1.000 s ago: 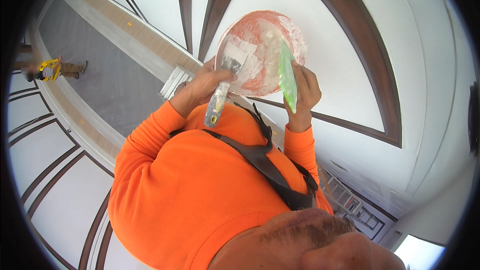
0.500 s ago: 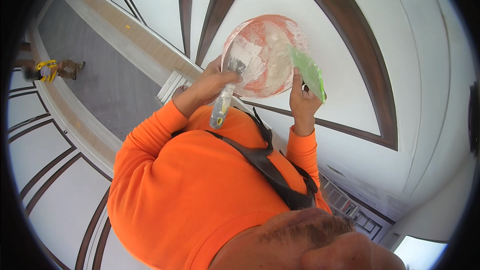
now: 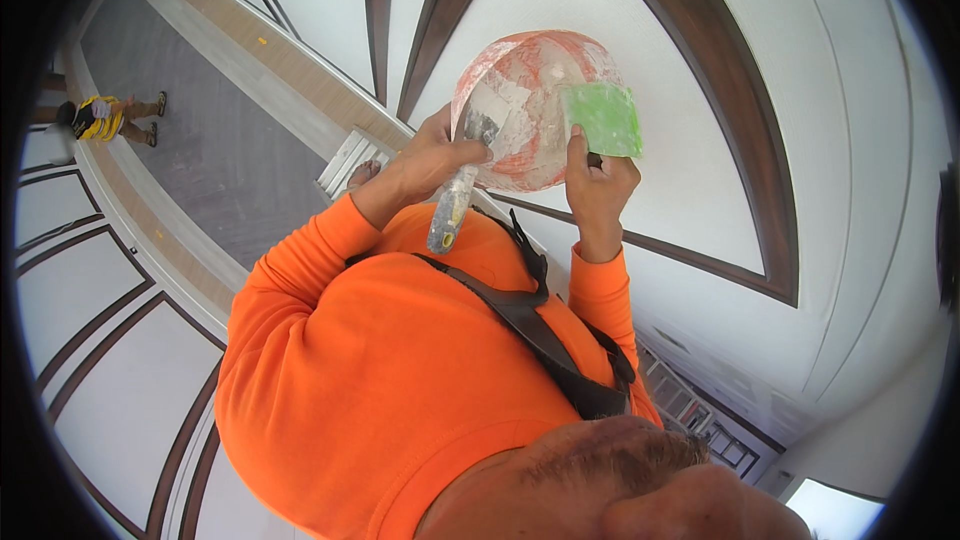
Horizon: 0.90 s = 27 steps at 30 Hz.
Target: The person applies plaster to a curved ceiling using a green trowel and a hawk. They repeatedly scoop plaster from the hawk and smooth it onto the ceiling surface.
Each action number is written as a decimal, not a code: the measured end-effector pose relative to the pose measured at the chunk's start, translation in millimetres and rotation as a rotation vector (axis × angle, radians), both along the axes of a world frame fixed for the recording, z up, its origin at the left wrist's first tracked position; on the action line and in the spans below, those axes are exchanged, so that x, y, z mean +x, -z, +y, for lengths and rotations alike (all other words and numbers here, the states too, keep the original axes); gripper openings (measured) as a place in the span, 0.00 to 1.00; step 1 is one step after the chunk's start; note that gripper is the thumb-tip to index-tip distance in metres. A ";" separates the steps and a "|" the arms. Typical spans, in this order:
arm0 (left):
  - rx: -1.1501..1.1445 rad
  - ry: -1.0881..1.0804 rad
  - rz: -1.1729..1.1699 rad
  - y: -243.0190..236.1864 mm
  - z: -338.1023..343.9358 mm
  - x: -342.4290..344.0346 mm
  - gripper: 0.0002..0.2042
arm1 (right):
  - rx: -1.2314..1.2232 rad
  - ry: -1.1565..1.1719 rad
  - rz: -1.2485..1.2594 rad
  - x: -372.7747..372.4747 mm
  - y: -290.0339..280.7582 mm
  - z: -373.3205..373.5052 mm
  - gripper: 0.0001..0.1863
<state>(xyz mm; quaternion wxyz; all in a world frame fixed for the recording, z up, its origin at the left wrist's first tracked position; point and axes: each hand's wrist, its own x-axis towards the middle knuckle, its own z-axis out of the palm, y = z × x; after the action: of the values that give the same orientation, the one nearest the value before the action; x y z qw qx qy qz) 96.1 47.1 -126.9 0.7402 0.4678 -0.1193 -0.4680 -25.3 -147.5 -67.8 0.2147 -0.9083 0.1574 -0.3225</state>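
My left hand [image 3: 432, 162] grips the near left side of a round bucket [image 3: 520, 58], orange-red and smeared with whitish filler. Under its thumb, the same hand clamps a putty knife [image 3: 455, 205]; the grey, caked handle points down toward my body and the blade reaches inside the bucket. My right hand [image 3: 602, 185] is closed on a flat green plastic spreader [image 3: 603, 120], thumb on its face. The spreader overlaps the bucket's right side in view; whether it touches the bucket, I cannot tell. My left fingers are mostly hidden behind the bucket.
A white wall with dark wooden trim [image 3: 725, 80] stands close beyond the bucket. My foot [image 3: 363, 174] rests on a white slatted step [image 3: 345, 162], high above the grey floor [image 3: 195, 110]. A person in a yellow vest [image 3: 100, 120] is far left. A ladder [image 3: 690, 405] shows lower right.
My right hand has moved slightly left and turned the green spreader so its broad face shows. My left hand holds the bucket and putty knife almost unchanged. The distant person has shifted stance.
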 end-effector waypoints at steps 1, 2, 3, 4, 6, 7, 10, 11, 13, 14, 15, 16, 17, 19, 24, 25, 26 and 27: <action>0.000 -0.005 -0.006 -1.7 0.2 -0.2 0.31 | -0.019 0.008 0.001 1.5 -1.4 2.5 0.08; 0.001 -0.010 -0.012 -2.6 0.3 -0.3 0.31 | -0.037 0.017 0.003 3.4 -4.5 5.8 0.08; 0.004 -0.009 -0.020 -2.5 0.1 -0.2 0.31 | -0.056 0.025 0.004 4.5 -6.3 7.4 0.08; 0.007 -0.007 -0.027 -2.4 -0.1 -0.1 0.31 | -0.059 0.015 0.021 4.4 -6.5 7.4 0.08; 0.009 -0.005 -0.037 -2.6 -0.2 0.1 0.31 | -0.065 -0.005 0.053 4.0 -6.4 7.1 0.07; 0.008 -0.005 -0.040 -2.7 -0.3 0.4 0.31 | -0.047 -0.011 0.032 4.5 -6.2 6.6 0.07; 0.009 0.002 -0.043 -1.7 -0.1 1.1 0.31 | 0.011 0.001 0.006 5.0 -6.8 4.7 0.08; 0.010 0.004 -0.043 -1.4 0.3 1.1 0.31 | 0.032 0.025 0.023 3.5 -8.0 3.4 0.08; 0.001 -0.003 -0.036 -2.4 -0.1 0.8 0.31 | 0.039 0.044 0.010 3.3 -7.2 2.2 0.07; -0.004 -0.004 -0.033 -3.0 -0.5 0.6 0.31 | 0.026 0.039 -0.022 4.4 -4.6 1.3 0.05; 0.000 -0.001 -0.026 -4.0 -0.4 0.6 0.31 | 0.012 0.033 -0.053 4.9 -3.3 1.1 0.04; 0.004 0.001 -0.019 -5.4 0.0 1.0 0.31 | 0.013 0.039 -0.046 4.7 -3.5 1.6 0.04; 0.008 0.004 -0.012 -6.2 0.3 1.1 0.31 | 0.014 0.045 -0.039 4.3 -3.9 2.2 0.04; 0.011 0.001 -0.014 -7.2 0.6 0.6 0.30 | 0.030 0.049 -0.044 5.0 -3.9 3.6 0.04; 0.029 0.010 -0.022 -9.5 1.5 2.0 0.30 | 0.079 0.049 -0.048 9.3 -8.9 10.4 0.05; 0.033 0.015 -0.024 -10.1 1.5 2.1 0.30 | 0.067 0.035 -0.060 9.6 -6.8 8.8 0.05; 0.038 0.020 -0.026 -10.7 1.4 2.3 0.31 | 0.056 0.021 -0.072 10.1 -2.6 6.0 0.05; 0.039 0.017 -0.029 -9.9 1.3 2.2 0.31 | 0.044 0.007 -0.085 10.3 -0.5 4.4 0.05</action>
<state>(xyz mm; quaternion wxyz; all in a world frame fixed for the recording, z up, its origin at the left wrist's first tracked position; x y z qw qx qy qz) 98.3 48.4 -117.0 0.7250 0.4879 -0.1250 -0.4698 -15.0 -143.1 -67.2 0.2401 -0.8884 0.1583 -0.3578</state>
